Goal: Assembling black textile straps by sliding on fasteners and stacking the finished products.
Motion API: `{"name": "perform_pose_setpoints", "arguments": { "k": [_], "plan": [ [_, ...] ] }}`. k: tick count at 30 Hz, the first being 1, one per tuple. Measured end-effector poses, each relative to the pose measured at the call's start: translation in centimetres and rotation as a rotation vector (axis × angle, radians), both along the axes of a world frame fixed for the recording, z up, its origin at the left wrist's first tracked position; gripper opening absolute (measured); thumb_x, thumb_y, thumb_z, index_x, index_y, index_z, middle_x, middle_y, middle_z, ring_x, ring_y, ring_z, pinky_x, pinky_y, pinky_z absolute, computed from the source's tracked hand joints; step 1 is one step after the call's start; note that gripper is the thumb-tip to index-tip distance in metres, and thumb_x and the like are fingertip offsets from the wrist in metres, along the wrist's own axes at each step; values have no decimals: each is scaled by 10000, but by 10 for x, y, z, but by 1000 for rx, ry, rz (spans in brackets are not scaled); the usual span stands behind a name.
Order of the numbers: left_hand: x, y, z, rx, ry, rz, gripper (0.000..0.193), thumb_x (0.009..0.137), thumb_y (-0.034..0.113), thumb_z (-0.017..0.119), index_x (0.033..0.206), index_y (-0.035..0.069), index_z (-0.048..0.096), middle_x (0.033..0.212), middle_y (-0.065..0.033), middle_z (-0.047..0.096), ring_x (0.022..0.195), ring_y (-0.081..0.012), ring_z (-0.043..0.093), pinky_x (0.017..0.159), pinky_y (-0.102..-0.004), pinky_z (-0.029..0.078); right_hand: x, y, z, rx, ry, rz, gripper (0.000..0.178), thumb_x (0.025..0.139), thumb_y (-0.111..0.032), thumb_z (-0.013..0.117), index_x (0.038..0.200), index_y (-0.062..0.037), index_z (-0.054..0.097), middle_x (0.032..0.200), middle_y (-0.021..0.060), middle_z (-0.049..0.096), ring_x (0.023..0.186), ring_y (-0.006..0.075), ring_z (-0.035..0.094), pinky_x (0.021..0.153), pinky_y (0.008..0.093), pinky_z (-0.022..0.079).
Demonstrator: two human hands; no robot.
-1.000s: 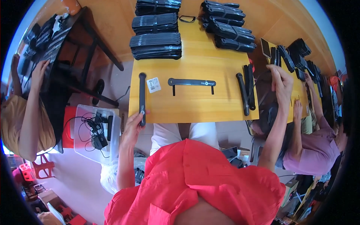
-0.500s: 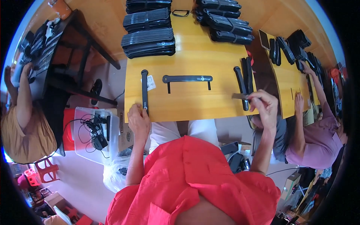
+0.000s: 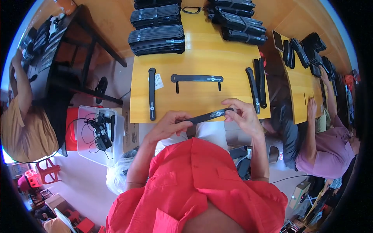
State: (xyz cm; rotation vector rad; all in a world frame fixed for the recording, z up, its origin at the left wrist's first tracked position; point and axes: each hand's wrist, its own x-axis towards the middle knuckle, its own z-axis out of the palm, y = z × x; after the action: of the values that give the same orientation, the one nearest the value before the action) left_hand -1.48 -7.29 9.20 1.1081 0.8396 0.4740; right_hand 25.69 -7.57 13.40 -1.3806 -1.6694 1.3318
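Holding one black strap (image 3: 210, 115) between them, both hands work close in front of the body, at the near edge of the desk (image 3: 211, 60); the left hand (image 3: 171, 125) has its grip closed on the strap's left end, thumb on the near side, fingers bent behind and partly hidden; the right hand (image 3: 246, 118) pinches the rounded right end, thumb against forefinger with only the strap's thickness between them; neither grip stands wide. The strap slants, its right end farther from the body than its left, its pale printed mark facing up near the right fingers.

Beyond the hands, a middle strap (image 3: 198, 78) lies crosswise on the desk, two short black marks (image 3: 177, 87) showing below it, one near each end; a left strap (image 3: 152, 95) lies lengthwise near the left edge, with a white label (image 3: 159, 81) showing at its right side; more straps (image 3: 253, 91) lie lengthwise near the right edge, side by side. Farther back stand left stacks (image 3: 156, 40) and right stacks (image 3: 243, 26) of black straps, with a small black loop (image 3: 191, 10) between them; to the left, below desk height, a clear bin (image 3: 84, 145) holds black cables (image 3: 101, 136).
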Motion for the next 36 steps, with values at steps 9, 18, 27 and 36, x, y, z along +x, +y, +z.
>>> {"name": "perform_pose_setpoints", "arguments": {
  "k": [9,18,27,36],
  "plan": [
    [-21,39,-48,66,113,451,119,834,97,618,883,-11,611,706,-39,631,569,-60,555,529,-182,459,7,33,-70,-185,250,-377,98,813,-23,610,900,19,596,663,77,623,553,119,610,498,219,500],
    [-4,81,-66,136,120,719,127,812,92,641,872,-20,633,684,-26,613,538,-61,528,487,-202,446,2,71,-96,-182,395,-572,89,807,-68,639,870,-9,614,693,51,626,553,97,588,460,196,449],
    [3,97,-80,420,343,791,172,764,87,679,842,-60,635,658,-41,610,563,-75,532,518,-209,437,8,91,-113,-76,260,-568,67,805,-58,640,838,0,648,623,17,587,495,54,496,415,184,353],
    [6,102,-87,411,427,832,150,748,78,687,828,-41,645,653,-39,612,574,-72,529,545,-212,445,9,98,-126,-71,245,-570,78,796,-57,647,836,10,647,601,14,579,482,51,488,413,181,347]
  ]
}}
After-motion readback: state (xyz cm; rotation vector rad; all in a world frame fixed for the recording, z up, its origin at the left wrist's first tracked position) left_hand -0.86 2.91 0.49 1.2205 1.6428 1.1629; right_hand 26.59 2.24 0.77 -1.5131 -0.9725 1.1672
